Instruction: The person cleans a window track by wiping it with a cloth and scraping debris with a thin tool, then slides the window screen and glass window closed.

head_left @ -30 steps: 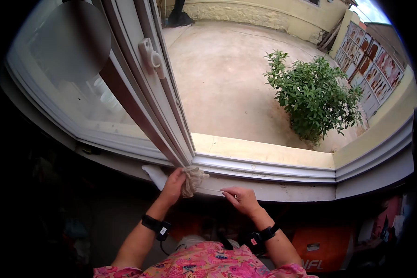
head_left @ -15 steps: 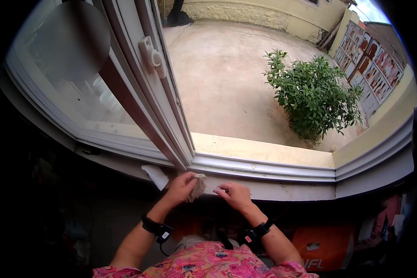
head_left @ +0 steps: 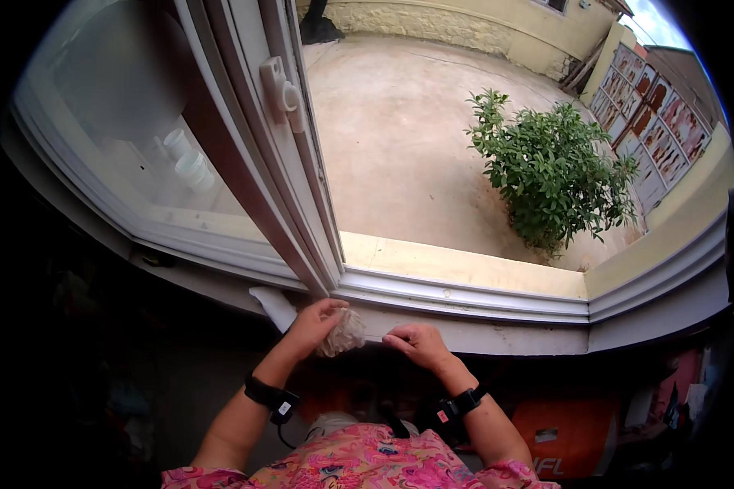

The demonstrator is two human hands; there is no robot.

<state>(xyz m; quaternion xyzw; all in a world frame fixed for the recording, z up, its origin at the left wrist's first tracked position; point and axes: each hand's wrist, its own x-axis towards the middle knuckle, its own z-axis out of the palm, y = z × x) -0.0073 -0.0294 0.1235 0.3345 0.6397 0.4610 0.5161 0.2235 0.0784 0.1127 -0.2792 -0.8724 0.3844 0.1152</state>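
In the head view my left hand (head_left: 311, 327) is closed on a crumpled, greyish-beige piece of cloth (head_left: 345, 332), which hangs out on the right side of the fingers. My right hand (head_left: 417, 343) is a short way to the right of the cloth, level with it. Its thumb and fingers are pressed together; whatever they pinch, if anything, is too small to make out. Both hands are just in front of the window sill (head_left: 481, 330). Beside my left wrist, a white folded piece (head_left: 274, 308) lies on the sill.
A sliding window panel (head_left: 253, 163) with a white latch (head_left: 279, 88) stands to the left. The window track (head_left: 465, 301) runs along the sill. Outside are a leafy bush (head_left: 554, 167), a concrete yard and a rusty gate (head_left: 652, 122). An orange box (head_left: 567, 432) is below right.
The cloth in my left hand has turned and spread wider. A thin pale strand between the cloth and my right hand no longer shows clearly. My right hand has shifted slightly right.
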